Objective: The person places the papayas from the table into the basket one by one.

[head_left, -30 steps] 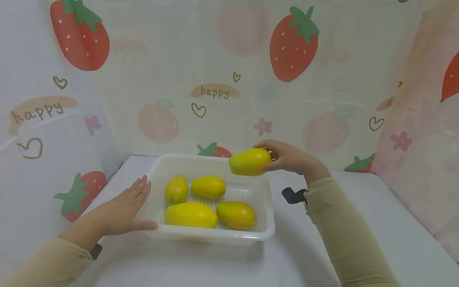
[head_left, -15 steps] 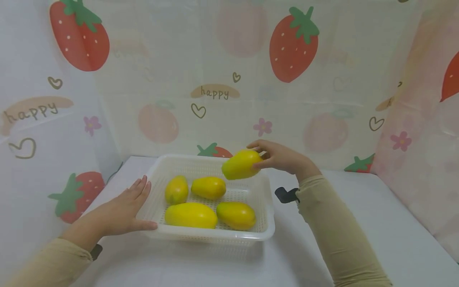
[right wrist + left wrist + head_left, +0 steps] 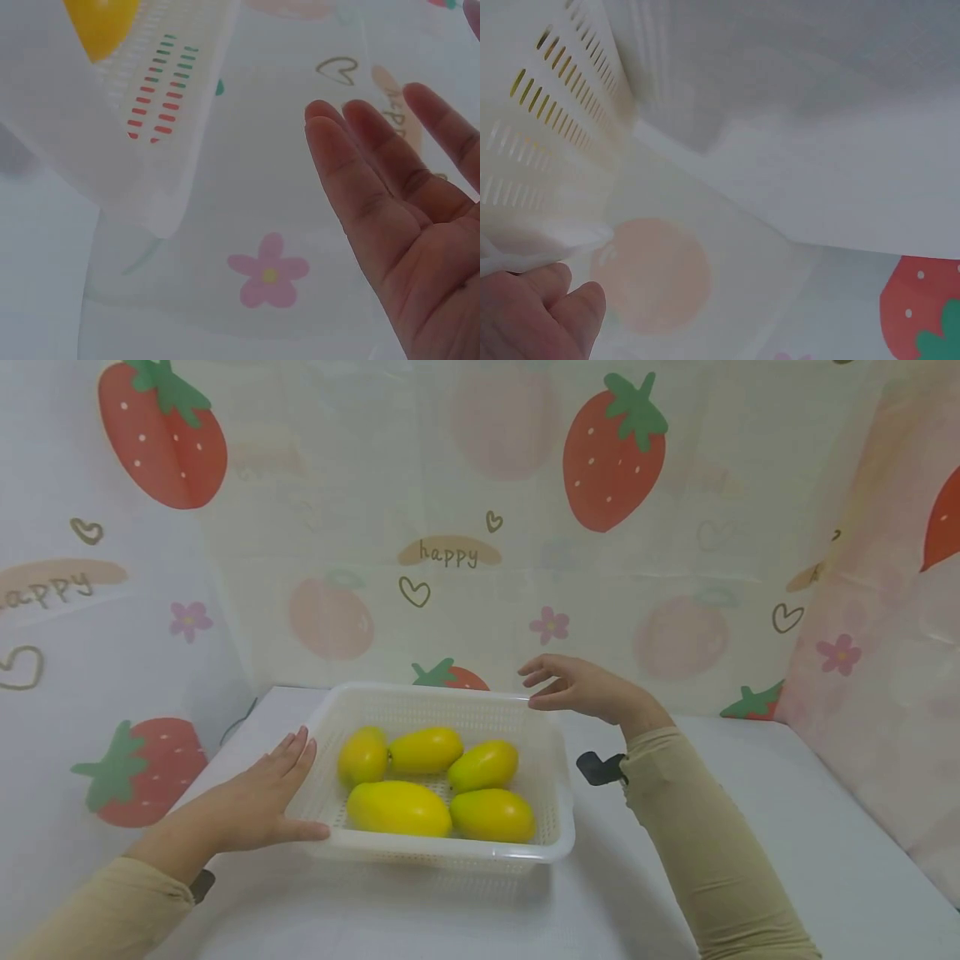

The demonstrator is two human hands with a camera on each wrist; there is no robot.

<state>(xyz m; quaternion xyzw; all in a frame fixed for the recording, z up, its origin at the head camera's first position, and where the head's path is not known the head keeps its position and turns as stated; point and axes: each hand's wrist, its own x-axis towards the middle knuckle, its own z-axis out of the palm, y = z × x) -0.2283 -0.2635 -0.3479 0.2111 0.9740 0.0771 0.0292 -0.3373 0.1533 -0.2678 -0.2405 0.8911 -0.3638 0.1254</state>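
Observation:
A white plastic basket (image 3: pixel 450 848) with slotted walls stands on the table. Several yellow papayas with greenish tinges lie inside it; one papaya (image 3: pixel 486 766) sits at the right of the back row, above another papaya (image 3: pixel 495 816) by the front wall. My left hand (image 3: pixel 251 802) rests against the basket's left rim, fingers straight and thumb at the front corner. In the left wrist view, fingertips (image 3: pixel 581 311) show beside the rim. Above the back right rim hovers my right hand (image 3: pixel 581 689), holding nothing; the right wrist view shows its fingers (image 3: pixel 360 195) extended and apart from the basket.
A white-covered table (image 3: pixel 750 827) extends to the right of the basket. Behind and at both sides hangs a cloth (image 3: pixel 465 460) printed with strawberries, hearts and flowers. A dark strap piece (image 3: pixel 600 768) sticks out from the right sleeve.
My right hand has moved left and let go of the papaya, which now lies in the basket. The back-row papayas have shifted slightly left. My left hand has stayed in place.

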